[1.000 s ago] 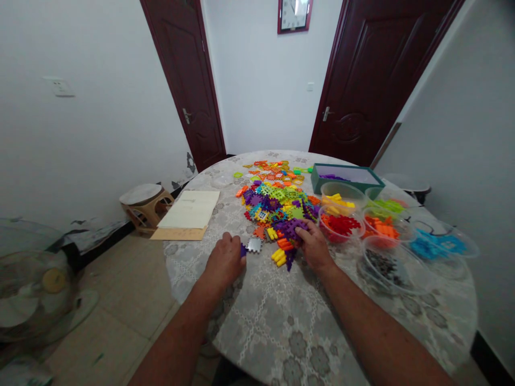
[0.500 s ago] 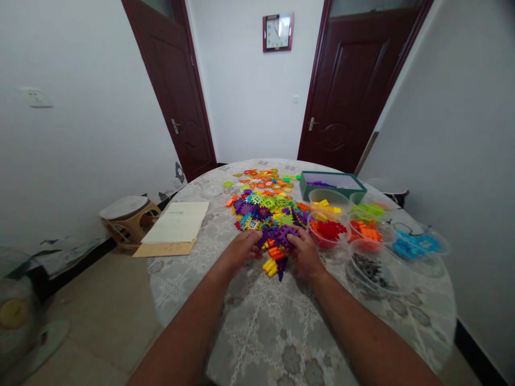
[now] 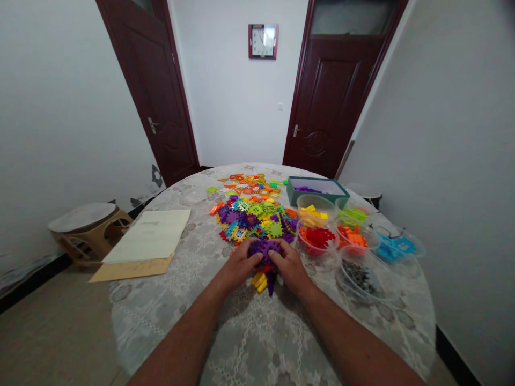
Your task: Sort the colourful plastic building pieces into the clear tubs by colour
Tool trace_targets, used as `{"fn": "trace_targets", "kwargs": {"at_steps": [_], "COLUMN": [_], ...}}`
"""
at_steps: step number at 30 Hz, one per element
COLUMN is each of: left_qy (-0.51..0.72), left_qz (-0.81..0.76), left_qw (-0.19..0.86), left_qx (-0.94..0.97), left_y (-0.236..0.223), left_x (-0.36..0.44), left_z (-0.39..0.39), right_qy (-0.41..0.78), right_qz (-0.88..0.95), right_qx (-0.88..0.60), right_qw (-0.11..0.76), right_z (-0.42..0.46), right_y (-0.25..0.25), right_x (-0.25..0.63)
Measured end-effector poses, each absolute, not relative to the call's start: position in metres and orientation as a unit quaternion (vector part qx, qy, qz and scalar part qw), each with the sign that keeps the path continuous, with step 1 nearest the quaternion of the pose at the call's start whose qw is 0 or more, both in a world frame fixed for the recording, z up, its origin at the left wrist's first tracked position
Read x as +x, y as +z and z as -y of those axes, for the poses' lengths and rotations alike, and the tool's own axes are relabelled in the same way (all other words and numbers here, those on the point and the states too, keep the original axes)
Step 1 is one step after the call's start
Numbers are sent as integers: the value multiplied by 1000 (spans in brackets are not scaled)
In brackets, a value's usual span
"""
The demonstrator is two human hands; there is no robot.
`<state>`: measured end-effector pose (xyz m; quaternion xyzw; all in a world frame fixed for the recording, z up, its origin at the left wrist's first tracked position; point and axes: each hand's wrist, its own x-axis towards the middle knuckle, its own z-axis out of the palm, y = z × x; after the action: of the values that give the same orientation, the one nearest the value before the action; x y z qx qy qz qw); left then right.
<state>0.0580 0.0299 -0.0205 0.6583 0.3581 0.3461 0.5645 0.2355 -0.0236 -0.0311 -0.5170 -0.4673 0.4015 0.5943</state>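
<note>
Purple notched building pieces [image 3: 264, 247] are pinched between my two hands, near the front of the toy pile. My left hand [image 3: 239, 266] grips their left side, its thumb pressing on the face. On the right side, my right hand [image 3: 293, 266] grips them the same way. Just below the held pieces are yellow rounded pieces [image 3: 259, 282], a bit of orange, and a purple spiky piece [image 3: 271, 285]; whether these are joined to the held pieces I cannot tell. Beyond my fingers lies a heap of mixed coloured building pieces [image 3: 257, 217].
Clear tubs stand at right, holding yellow, red [image 3: 317, 237], orange [image 3: 352, 236], green, blue [image 3: 396, 247] and grey pieces [image 3: 361, 275]. Behind them sits a green box [image 3: 293, 197] with purple pieces. Paper sheets [image 3: 148, 235] lie at left on the patterned tablecloth [image 3: 257, 338].
My left hand has come right and brought a small purple piece against the purple piece in my right hand. The hands are now close together. The camera view has shifted.
</note>
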Motion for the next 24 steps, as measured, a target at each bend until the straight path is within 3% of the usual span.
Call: {"fn": "trace_targets", "kwargs": {"at_steps": [5, 10, 15, 19, 24], "left_qy": [318, 353, 411, 373, 323], "left_qz": [-329, -331, -433, -448, -457], "left_qw": [451, 421, 260, 152, 103], "left_qx": [766, 767, 759, 798, 822], "left_y": [-8, 3, 3, -4, -15], "left_x": [49, 46, 41, 39, 39], "left_z": [-30, -27, -32, -36, -40], "right_qy": [438, 445, 366, 310, 193], "right_qz": [459, 500, 589, 587, 469], "right_qx": [-519, -551, -579, -634, -734], "right_qw": [573, 498, 429, 396, 452], "right_z": [25, 39, 40, -10, -101], "right_y": [-17, 20, 67, 94, 117], "right_x": [234, 248, 288, 344, 411]}}
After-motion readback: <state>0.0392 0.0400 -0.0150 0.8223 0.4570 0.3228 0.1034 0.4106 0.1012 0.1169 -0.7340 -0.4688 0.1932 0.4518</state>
